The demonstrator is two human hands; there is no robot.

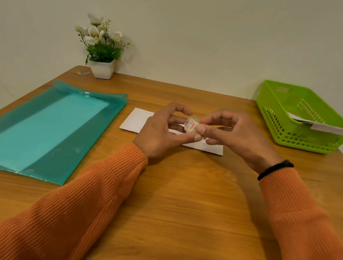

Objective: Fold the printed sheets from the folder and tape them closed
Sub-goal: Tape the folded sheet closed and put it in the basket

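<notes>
Tape roll held over a folded sheet

On the wooden table [176, 199], teal folder [36, 126] left, green basket [300, 120] far right; folded sheet [137, 120] lies centre; left hand [161, 130] and right hand [235, 136] both pinch the tape roll [191, 124] above it.

Wooden tabletop [176, 199], warm brown grain, set against a plain wall. Teal plastic folder [37, 129] lies flat on the left side, paper showing through it. Folded white sheet [135, 120] lies flat mid-table, just right of the folder. Green slotted basket [299, 129] sits at the far right corner, papers inside. Small white pot of flowers [102, 68] at the far left edge, a tiny scrap [82, 73] beside it.
</notes>
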